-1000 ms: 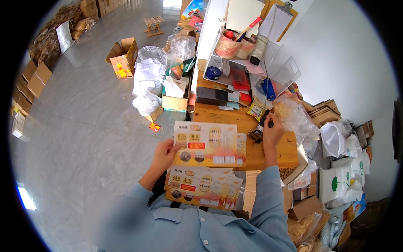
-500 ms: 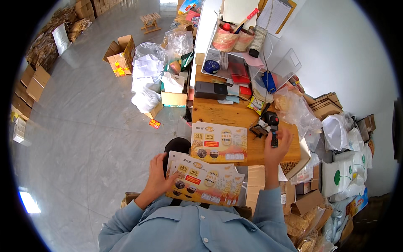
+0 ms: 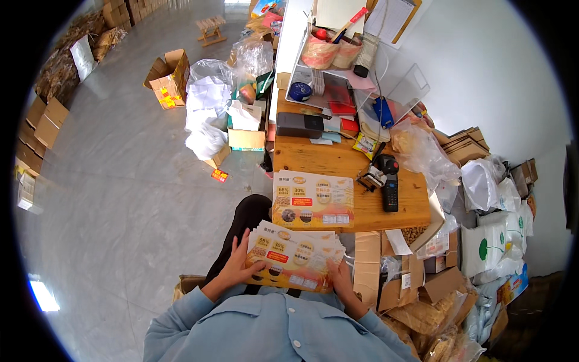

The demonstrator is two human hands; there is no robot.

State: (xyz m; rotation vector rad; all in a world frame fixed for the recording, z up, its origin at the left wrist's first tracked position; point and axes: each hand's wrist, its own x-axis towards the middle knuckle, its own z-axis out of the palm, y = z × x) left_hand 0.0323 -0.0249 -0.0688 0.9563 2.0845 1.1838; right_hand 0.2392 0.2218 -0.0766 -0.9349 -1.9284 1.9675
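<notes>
A fanned stack of yellow-and-white printed sheets (image 3: 295,250) rests on my lap in front of the table's near edge. My left hand (image 3: 237,263) is closed on its left side, thumb lying over the top sheet. On the right edge of the same stack, my right hand (image 3: 341,280) is closed too, its fingers partly hidden behind the paper. More sheets of the same print (image 3: 313,202) lie flat on the wooden table (image 3: 307,155), just beyond the stack. To their right is a black keypad handset (image 3: 391,192), beside a small black stand-like device (image 3: 372,177).
A dark grey box (image 3: 300,125) and a clear plastic organizer (image 3: 410,87) stand at the table's far end. Open cartons (image 3: 395,283) and plastic bags crowd the right side. Left of the table are bagged papers (image 3: 208,99), a carton (image 3: 167,78) and a wooden stool (image 3: 210,29).
My right hand has left the handset on the table and come down to the right edge of the stack. Both hands now hold the sheets, and my left fingers have closed on them.
</notes>
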